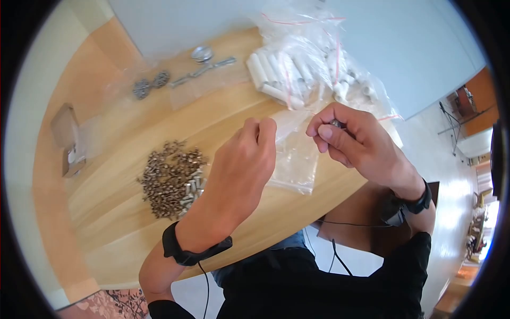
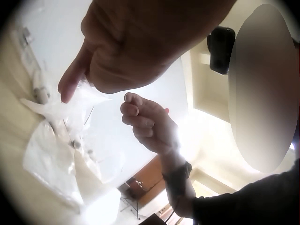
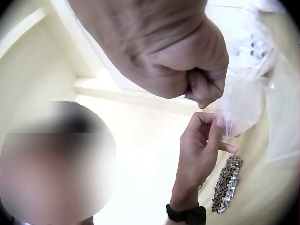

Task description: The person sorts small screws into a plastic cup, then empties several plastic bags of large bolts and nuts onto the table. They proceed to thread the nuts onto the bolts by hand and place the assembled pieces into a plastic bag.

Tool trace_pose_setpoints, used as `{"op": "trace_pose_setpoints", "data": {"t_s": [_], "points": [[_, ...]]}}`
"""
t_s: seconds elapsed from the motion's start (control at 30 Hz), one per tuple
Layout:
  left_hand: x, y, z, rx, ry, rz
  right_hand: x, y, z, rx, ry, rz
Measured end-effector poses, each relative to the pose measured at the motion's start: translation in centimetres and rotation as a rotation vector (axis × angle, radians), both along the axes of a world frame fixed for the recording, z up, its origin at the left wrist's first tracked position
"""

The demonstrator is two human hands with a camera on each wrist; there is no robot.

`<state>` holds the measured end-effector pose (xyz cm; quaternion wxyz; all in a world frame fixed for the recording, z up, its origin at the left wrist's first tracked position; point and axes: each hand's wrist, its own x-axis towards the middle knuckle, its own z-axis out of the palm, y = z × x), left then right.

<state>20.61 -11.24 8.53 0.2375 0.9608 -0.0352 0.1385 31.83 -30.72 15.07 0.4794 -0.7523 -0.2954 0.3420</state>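
In the head view my left hand (image 1: 241, 167) is held over the table, back of the hand up, with bent fingers. The left wrist view shows one of its fingers extended downward; whether it pinches anything is hidden. To its right, my right hand (image 1: 366, 141) has its fingers curled round a small metal piece (image 1: 336, 123), held between thumb and fingers. The hands are apart. A clear zip bag (image 1: 297, 167) lies flat on the table between and below them. A pile of small brownish metal pieces (image 1: 164, 181), with silvery ones (image 1: 194, 186) along its right side, is left of my left hand.
Plastic bags of white cylinders (image 1: 276, 74) stand at the back. Metal parts (image 1: 151, 85) and a silvery bar (image 1: 204, 72) lie on clear bags at the back left. An open small box (image 1: 66, 133) is at the far left. The wooden table's (image 1: 122, 244) curved edge faces the body.
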Motion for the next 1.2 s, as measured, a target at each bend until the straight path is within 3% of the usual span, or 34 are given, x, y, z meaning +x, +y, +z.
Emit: {"op": "trace_pose_setpoints", "data": {"t_s": [0.03, 0.13, 0.17, 0.23, 0.3, 0.37, 0.6, 0.7, 0.77, 0.87, 1.0, 1.1, 1.2], "points": [[-0.8, 0.8, 0.6, -0.017, -0.013, -0.011, -0.3, 1.0, -0.1, 0.016, -0.003, 0.021], [-2.2, 2.4, 0.3, -0.105, -0.152, 0.036, -0.9, 4.7, -1.3, 0.356, -0.89, 0.225], [-2.5, 2.8, 0.1, -0.105, -0.155, 0.052, -1.0, 5.8, -1.5, 0.362, -0.889, 0.241], [-3.0, 3.5, -0.8, -0.143, -0.216, 0.144, -1.6, 7.7, -2.0, 0.225, -1.164, 0.452], [-3.1, 3.8, -2.3, -0.229, -0.259, 0.22, -2.5, 9.0, -2.8, 0.23, -1.25, 0.523], [-3.2, 3.9, -3.5, -0.31, -0.314, 0.292, -3.0, 9.4, -3.2, 0.057, -1.444, 0.568], [-3.4, 5.0, -3.1, -0.416, -0.318, 0.193, -3.3, 9.7, -1.9, 0.041, -1.513, 0.604], [-3.6, 5.5, -2.7, -0.481, -0.331, 0.228, -3.0, 9.7, -2.2, -0.126, -1.5, 0.618], [-3.6, 5.8, -2.3, -0.495, -0.27, 0.292, -3.2, 9.5, -2.2, -0.286, -1.219, 0.572], [-3.2, 5.3, -3.1, -0.492, -0.331, 0.276, -3.2, 11.1, -1.2, -0.42, -1.02, 0.561], [-3.1, 5.6, -3.2, -0.543, -0.314, 0.285, -2.0, 12.8, -1.1, -0.404, -1.169, 0.579], [-3.1, 5.8, -3.1, -0.712, -0.322, 0.301, -1.5, 13.6, -1.2, -0.458, -1.104, 0.68], [-3.1, 6.1, -2.8, -0.692, -0.325, 0.302, -1.5, 14.3, -0.3, -0.417, -1.077, 0.681]]}}
